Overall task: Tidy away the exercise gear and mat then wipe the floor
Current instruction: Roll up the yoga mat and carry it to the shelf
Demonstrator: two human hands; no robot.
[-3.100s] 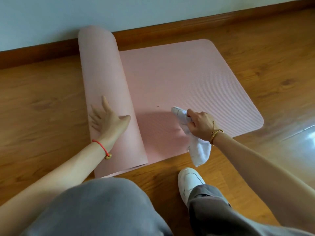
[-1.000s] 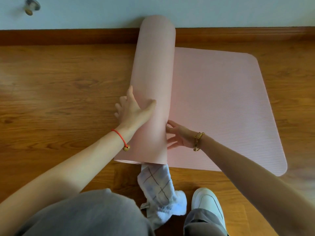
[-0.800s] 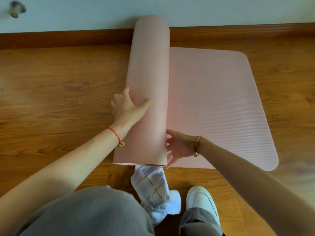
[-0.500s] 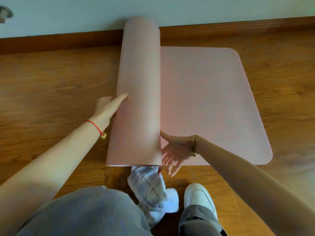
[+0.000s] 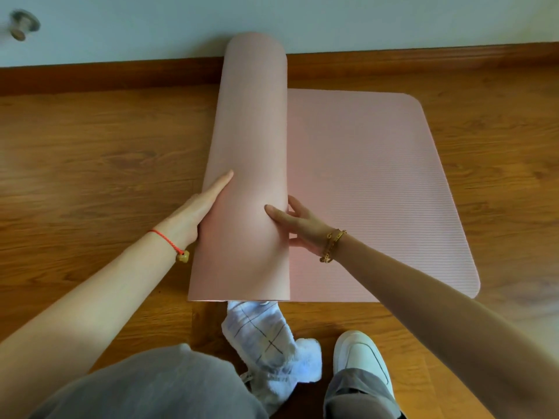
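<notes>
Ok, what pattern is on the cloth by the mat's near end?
The cloth is white with thin dark check lines; the head view shows it best.

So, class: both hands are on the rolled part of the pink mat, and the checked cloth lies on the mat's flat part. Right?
No. The head view shows the checked cloth on the wooden floor at the roll's near end, not on the flat part. The left hand and right hand are on the rolled part of the pink mat.

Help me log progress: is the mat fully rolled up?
Partly rolled: left hand and right hand flank the roll; a flat section lies spread beside it.
</notes>
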